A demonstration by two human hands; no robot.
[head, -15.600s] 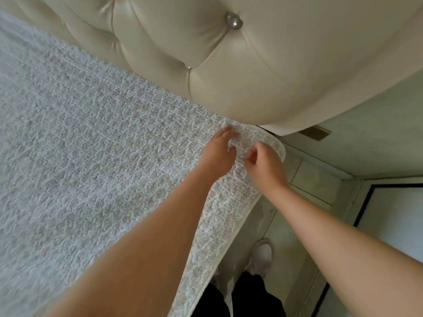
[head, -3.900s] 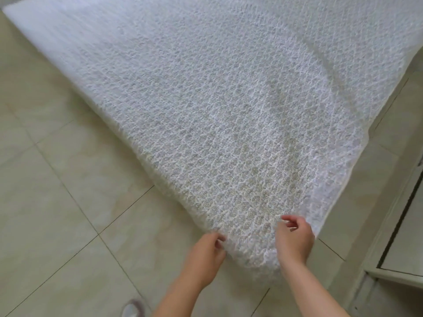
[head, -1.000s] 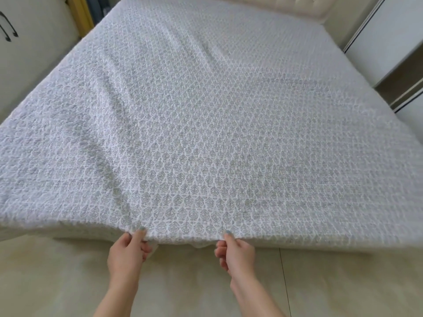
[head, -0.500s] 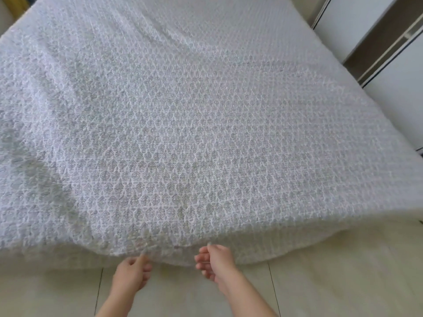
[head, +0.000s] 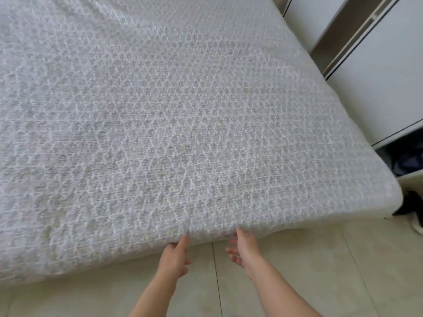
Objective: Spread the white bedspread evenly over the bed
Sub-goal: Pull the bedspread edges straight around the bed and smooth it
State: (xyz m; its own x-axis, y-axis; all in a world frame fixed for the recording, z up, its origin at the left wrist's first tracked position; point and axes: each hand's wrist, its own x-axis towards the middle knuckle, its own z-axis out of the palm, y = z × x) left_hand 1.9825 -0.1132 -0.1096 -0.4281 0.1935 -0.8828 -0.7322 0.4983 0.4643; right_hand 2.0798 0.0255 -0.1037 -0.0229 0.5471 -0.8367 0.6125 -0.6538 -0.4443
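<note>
At near edge of bed, mid-span: left hand point(head: 175, 257) has its index finger straight, tip touching the hem of the white bedspread point(head: 183, 110). Its other fingers are loosely curled and clamp nothing. Right hand point(head: 242, 250) sits just beside it, fingers apart and relaxed, thumb tip at the hem. Neither hand has a grip on the cloth.

Bedspread location: draped over the whole visible top of the bed, hanging over the near edge and wrapped round the right-hand corner. Bed itself is fully hidden under it.

Step, my read: final trim of the near overhang. Coverage looks done, evenness not quite. Hem line sags low at left and rides higher toward the right corner. Soft ripples show at top left. Frame is motion-blurred, so fine wrinkles can't be judged.

Next move calls for:
- re-pinch hem with both hands, spaced wider
- pull toward the right corner to level the drop
- light tension only, since the cloth looks thin and will likely drag the far side along
- then flat-palm sweep toward the top-left ripples

Count:
- bedspread: 1
- bed: 1
- hands: 2, both bare
- wardrobe point(head: 377, 88): 1 unit at right, just beside the bed. I count 3 white panels, with a dark open gap low down.
- dark object point(head: 409, 203) on the tiled floor point(head: 297, 271) by the right corner: 1, can't tell what
</note>
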